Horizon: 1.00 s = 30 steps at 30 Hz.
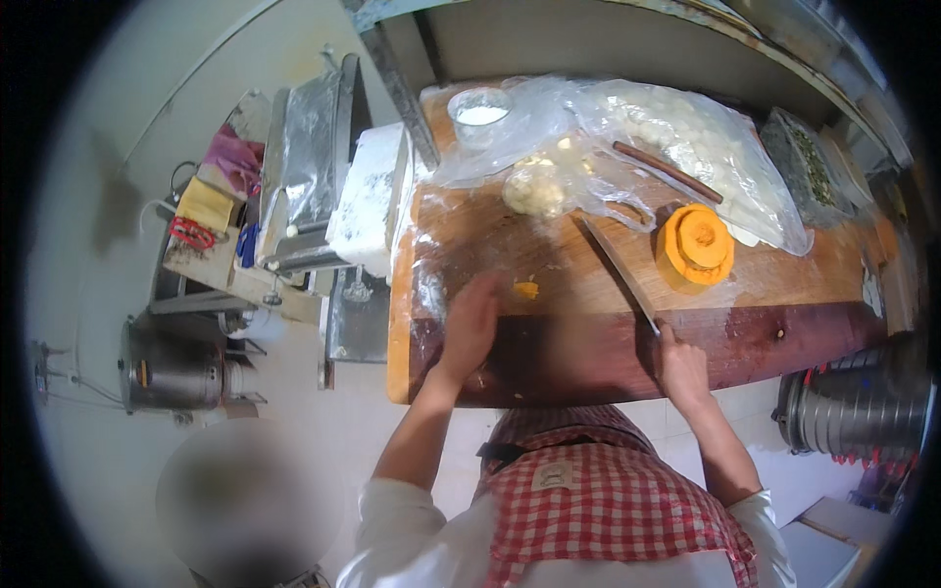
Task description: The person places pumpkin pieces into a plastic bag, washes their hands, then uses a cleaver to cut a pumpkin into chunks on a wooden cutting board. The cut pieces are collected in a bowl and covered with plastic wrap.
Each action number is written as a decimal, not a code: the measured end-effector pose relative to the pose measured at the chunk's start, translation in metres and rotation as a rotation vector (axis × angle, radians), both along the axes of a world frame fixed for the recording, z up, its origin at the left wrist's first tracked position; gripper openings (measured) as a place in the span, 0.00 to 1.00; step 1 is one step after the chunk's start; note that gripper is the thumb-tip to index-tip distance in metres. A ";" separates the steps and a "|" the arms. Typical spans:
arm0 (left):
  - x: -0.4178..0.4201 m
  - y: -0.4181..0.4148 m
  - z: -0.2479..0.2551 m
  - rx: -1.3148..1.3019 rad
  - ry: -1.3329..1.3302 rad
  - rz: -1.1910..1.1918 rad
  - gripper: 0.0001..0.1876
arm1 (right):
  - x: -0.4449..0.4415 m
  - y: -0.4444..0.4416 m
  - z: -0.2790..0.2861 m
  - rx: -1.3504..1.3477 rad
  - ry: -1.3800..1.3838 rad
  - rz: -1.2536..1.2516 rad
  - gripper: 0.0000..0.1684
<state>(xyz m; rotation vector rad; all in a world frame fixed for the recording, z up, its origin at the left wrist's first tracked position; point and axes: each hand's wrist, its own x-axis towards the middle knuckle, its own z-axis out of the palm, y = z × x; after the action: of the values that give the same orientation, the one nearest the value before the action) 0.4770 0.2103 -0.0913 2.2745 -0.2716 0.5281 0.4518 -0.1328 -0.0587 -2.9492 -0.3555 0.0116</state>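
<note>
My right hand (682, 366) grips the handle of a long kitchen knife (623, 272). The blade lies slantwise over the wooden worktop (470, 242), its tip pointing away from me towards the back left. Just right of the blade stands a peeled orange piece of pumpkin (695, 250) with a smaller round slice on top. My left hand (470, 323), slightly blurred, is over the front left of the worktop with its fingers extended and nothing visible in it. A small orange scrap (526, 289) lies to the right of its fingertips.
Behind the knife lie a clear bag of pale pieces (540, 189), a larger bag of white pieces (662, 121) and a wooden rolling pin (667, 173). A bowl of white powder (480, 116) stands back left. A floury machine (371, 198) adjoins the worktop's left side.
</note>
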 end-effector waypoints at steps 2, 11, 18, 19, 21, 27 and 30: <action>-0.039 0.032 -0.002 -0.187 0.066 0.248 0.12 | 0.007 0.028 -0.013 -0.041 -0.002 0.064 0.23; -0.152 0.075 -0.020 -0.532 0.061 0.741 0.12 | 0.011 0.125 -0.016 0.018 -0.014 0.600 0.28; -0.118 0.097 -0.037 -0.096 0.073 0.733 0.17 | -0.002 0.093 0.009 -0.209 0.209 0.910 0.33; -0.111 0.107 -0.040 -0.054 0.133 0.706 0.18 | -0.006 0.088 0.015 -0.174 0.257 0.888 0.32; -0.099 0.112 -0.047 0.007 0.269 0.642 0.20 | -0.012 0.071 0.031 -0.125 0.370 0.833 0.31; -0.115 0.054 -0.050 0.335 0.255 0.668 0.22 | -0.037 -0.026 0.004 0.910 0.949 -0.014 0.09; -0.134 0.020 -0.053 0.189 0.215 0.530 0.22 | -0.053 -0.049 -0.022 1.164 0.995 -0.164 0.08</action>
<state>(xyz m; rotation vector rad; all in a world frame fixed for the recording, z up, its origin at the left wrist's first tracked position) 0.3429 0.2302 -0.1440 2.5656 0.4167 0.5307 0.3992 -0.1821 -0.0807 -1.5355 0.0552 0.8650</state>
